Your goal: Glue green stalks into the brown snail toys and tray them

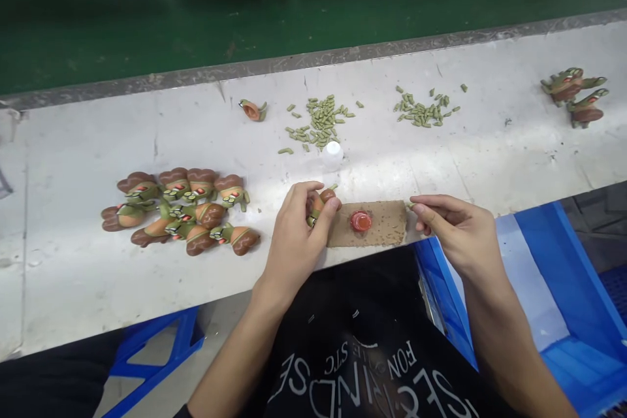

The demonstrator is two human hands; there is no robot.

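Observation:
My left hand (298, 225) is closed around a small turtle figure (327, 195) with a brown shell and green parts, mostly hidden by the fingers. To the right, my right hand (453, 222) pinches a tiny green piece (409, 205) between thumb and fingertips. Between the hands lies a brown cardboard strip (385, 219). On it sits a small red cap-like dish (361, 221) with something orange-red inside. Beyond, small green pieces lie in one pile (321, 121) and a second pile (424, 111).
Several turtle figures (200, 215) cluster on the left of the white table (73, 274). A lone green-orange part (253, 110) lies farther back. A small white bottle (333, 153) stands near the first pile. Two figures (580, 95) rest at far right. Blue bins (553, 274) stand below the edge.

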